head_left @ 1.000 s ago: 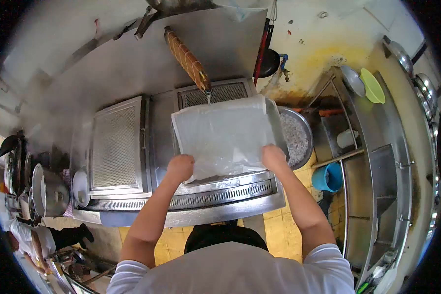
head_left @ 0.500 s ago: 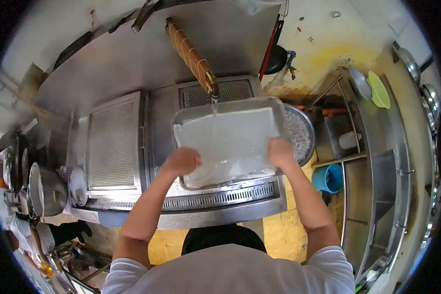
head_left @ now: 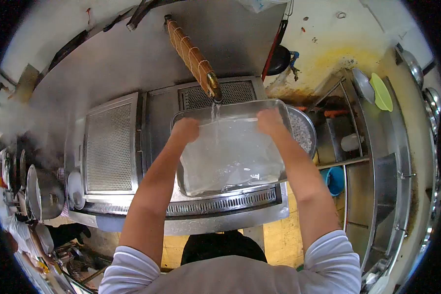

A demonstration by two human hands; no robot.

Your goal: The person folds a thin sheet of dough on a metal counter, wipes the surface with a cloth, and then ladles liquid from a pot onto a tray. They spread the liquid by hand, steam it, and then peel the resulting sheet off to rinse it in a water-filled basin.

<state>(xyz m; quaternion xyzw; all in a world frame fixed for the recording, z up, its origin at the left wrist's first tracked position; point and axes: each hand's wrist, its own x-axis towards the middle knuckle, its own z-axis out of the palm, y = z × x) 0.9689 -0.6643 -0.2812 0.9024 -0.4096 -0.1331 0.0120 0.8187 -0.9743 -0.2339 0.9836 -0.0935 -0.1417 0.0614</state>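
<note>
A shallow metal tray [head_left: 252, 104] rests on the steel counter, with a thin white sheet [head_left: 230, 157] lying wet across it. My left hand [head_left: 186, 130] is closed at the sheet's far left corner, near the tray's left rim. At the far right corner, my right hand [head_left: 270, 121] is closed on the sheet's edge. The fingertips of both hands are hidden from above. Between the hands, water runs from a pipe [head_left: 216, 95] wrapped in slats and string into the far side of the tray.
A round metal basin [head_left: 304, 130] of pale pieces stands right of the tray. Perforated steel panels [head_left: 110, 144] lie to the left. A blue bucket [head_left: 333, 181] is low on the right beside a steel rack [head_left: 392, 191]. Another person [head_left: 27, 235] is at the far left.
Both hands have moved away from me, from the tray's near and middle part to its far side. The sheet's far edge now lies between them, and the tray sits slightly nearer me.
</note>
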